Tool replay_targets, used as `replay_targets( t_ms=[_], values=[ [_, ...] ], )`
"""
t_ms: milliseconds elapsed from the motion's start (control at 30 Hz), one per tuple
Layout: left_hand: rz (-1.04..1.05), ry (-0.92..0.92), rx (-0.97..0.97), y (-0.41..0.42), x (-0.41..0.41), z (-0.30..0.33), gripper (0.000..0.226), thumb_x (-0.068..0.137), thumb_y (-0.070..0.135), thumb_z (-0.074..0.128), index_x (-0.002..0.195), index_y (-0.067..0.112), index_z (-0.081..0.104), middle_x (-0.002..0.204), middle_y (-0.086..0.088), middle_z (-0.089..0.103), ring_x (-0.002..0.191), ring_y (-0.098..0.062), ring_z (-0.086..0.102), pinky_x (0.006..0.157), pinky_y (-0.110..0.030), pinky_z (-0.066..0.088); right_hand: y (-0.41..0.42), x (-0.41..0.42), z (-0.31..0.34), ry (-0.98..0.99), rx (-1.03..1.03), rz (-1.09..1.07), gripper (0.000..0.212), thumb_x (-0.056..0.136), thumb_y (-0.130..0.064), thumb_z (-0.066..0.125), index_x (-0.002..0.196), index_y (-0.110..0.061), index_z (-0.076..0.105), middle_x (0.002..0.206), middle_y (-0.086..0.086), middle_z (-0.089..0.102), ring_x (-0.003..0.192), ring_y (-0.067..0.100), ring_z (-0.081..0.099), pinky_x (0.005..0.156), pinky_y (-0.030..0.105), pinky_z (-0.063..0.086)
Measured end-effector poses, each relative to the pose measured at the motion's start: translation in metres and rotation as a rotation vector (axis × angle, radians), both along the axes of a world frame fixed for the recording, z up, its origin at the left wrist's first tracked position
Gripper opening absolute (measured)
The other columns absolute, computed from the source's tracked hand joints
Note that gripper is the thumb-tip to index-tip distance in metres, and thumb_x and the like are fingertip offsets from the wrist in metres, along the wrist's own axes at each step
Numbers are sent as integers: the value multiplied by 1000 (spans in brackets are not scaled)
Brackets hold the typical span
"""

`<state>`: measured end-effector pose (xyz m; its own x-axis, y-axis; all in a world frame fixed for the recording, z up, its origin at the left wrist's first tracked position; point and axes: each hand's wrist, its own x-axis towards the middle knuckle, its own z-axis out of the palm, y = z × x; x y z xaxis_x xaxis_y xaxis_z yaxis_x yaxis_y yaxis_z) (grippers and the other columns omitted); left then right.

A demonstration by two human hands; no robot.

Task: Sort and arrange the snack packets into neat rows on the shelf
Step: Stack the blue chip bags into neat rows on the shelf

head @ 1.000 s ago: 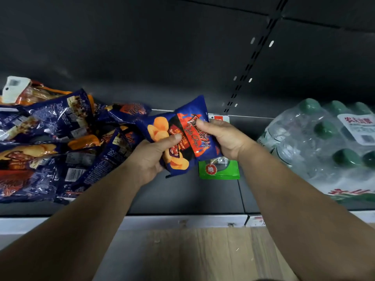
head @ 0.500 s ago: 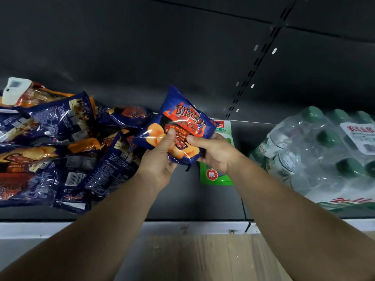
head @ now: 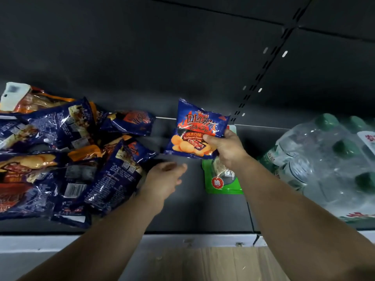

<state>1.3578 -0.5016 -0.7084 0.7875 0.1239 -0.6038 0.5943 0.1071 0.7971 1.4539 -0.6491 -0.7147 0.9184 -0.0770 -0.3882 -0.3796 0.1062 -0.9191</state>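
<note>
shrink-wrapped pack of green-capped water bottles point(head: 328, 161) on right | slotted upright point(head: 263, 72) on back panel | wooden floor point(head: 213, 264) below

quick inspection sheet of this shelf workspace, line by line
surface: dark shelf, bare in the middle, pale front edge.
job's things: blue chip packet held upright above the shelf; pile of blue and orange packets lying jumbled at left, not in rows.
clutter: green packet lying flat under the held one; shrink-wrapped pack of water bottles at right.
grippers: right hand pinches the chip packet; left hand holds nothing, near the pile.
cables: nothing seen.
surroundings: dark back panel with slotted upright; wooden floor below.
</note>
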Motion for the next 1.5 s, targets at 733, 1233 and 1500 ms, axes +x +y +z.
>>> replay_targets(
  t_ms=[733, 1233, 1500],
  values=[
    [-250, -506, 1256, 82, -8, 48, 52, 78, 40, 59, 122, 12, 57, 124, -18, 46, 114, -38, 46, 93, -48, 38, 50, 29, -34, -32, -442, -52, 50, 82, -15, 72, 126, -4, 48, 109, 4, 61, 100, 22, 59, 90, 30, 47],
    [-410, -41, 1167, 91, -17, 43, 84, 82, 54, 61, 144, 15, 19, 144, -17, 28, 132, -36, 30, 105, -44, 30, 49, 4, -12, -45, -639, 87, 61, 83, -25, 72, 134, -7, 45, 132, 11, 53, 117, 28, 54, 100, 33, 43],
    [-492, 24, 1130, 101, -22, 34, 91, 81, 57, 62, 143, 12, 13, 138, -16, 45, 122, -34, 49, 95, -41, 45, 54, 3, -30, 72, -654, 90, 52, 81, -27, 74, 123, -6, 51, 117, 9, 63, 109, 27, 60, 79, 23, 41]
  ],
)
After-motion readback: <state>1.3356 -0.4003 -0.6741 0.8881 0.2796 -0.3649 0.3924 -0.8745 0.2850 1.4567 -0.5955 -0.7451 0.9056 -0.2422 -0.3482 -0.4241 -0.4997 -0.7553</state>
